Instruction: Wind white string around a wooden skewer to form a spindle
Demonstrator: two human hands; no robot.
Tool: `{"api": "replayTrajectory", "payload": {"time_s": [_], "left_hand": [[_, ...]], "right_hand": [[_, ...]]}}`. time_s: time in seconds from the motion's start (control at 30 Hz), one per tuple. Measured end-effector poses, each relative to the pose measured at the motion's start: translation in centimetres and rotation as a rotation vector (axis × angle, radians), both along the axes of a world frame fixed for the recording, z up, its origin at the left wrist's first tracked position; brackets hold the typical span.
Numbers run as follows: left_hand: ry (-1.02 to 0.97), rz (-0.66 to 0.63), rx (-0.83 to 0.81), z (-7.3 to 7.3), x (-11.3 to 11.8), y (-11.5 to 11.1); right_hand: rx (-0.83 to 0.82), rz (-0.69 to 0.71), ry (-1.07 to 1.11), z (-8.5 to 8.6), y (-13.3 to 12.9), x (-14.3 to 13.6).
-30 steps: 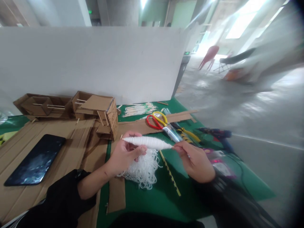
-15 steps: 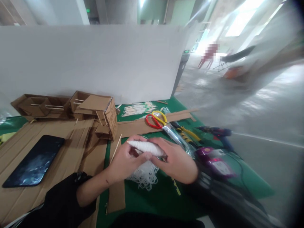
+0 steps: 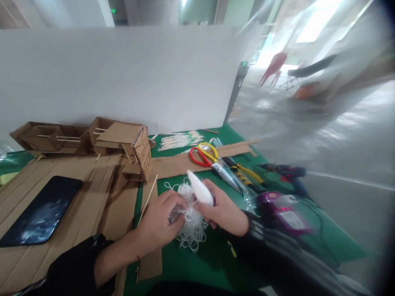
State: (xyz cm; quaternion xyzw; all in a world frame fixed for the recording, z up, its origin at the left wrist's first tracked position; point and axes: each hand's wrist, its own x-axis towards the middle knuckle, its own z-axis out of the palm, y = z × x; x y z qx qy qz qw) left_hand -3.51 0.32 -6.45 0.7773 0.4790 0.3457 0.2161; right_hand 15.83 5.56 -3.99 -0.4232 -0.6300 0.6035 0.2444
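A white spindle of wound string (image 3: pixel 200 189), pointed at its top, stands tilted in my right hand (image 3: pixel 224 207), whose fingers are closed round its lower part. My left hand (image 3: pixel 163 218) pinches strands of white string just left of the spindle. Below and between both hands lies a loose, tangled heap of the same string (image 3: pixel 191 234) on the green table. Some loops spread out behind the left fingers. Beyond the right hand rest scissors (image 3: pixel 212 162) with one red and one yellow handle.
At the left a black phone (image 3: pixel 43 209) lies on cardboard sheets (image 3: pixel 92 189). Behind it stands a cardboard structure (image 3: pixel 123 144). Wooden sticks (image 3: pixel 180 139) are at the back. Yellow-handled pliers (image 3: pixel 250 174), a purple-edged package (image 3: pixel 285 213) and a glue gun (image 3: pixel 285 170) lie to the right.
The spindle has swung from nearly level between both hands to upright in my right hand. My left hand has let go of it and moved onto the string strands.
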Motion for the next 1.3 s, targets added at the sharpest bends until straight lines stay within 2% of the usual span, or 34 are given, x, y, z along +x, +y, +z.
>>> {"api": "replayTrajectory", "payload": {"time_s": [0.1,0.23,0.37,0.5,0.57,0.63,0.77,0.93,1.2,1.27,1.3], "left_hand": [[-0.005,-0.027,0.130,-0.5,-0.2,0.0],[0.024,-0.036,0.236,-0.9,-0.4,-0.1],[0.023,-0.011,0.236,-0.7,-0.4,-0.5],[0.024,0.046,0.279,0.0,-0.4,-1.0],[0.000,-0.008,0.302,0.4,-0.4,-1.2],[-0.056,-0.116,0.302,0.5,-0.4,-1.3],[-0.186,-0.275,0.249,0.0,-0.4,-1.3],[-0.189,-0.299,0.261,-0.1,-0.5,-1.6],[0.056,-0.431,0.417,0.1,-0.4,-2.7],[0.060,-0.406,0.373,0.2,-0.4,-2.7],[0.059,-0.353,0.340,0.3,-0.4,-2.6]], "right_hand": [[-0.121,0.017,0.029,-0.5,0.0,-0.3],[-0.201,0.029,0.021,-0.8,0.0,-0.5],[-0.194,-0.015,-0.021,-0.8,0.0,-0.5],[-0.155,-0.100,-0.007,-0.7,0.2,-0.5],[-0.142,-0.148,0.007,-0.8,0.3,-0.4],[-0.132,-0.185,0.014,-0.9,0.5,-0.3],[-0.131,-0.245,0.037,-1.1,0.7,-0.2],[-0.126,-0.308,0.062,-1.1,0.8,-0.1],[-0.126,-0.397,0.086,-0.6,1.0,-0.1],[-0.132,-0.400,0.087,-0.6,1.1,-0.1],[-0.140,-0.393,0.085,-0.6,1.1,-0.1]]}}
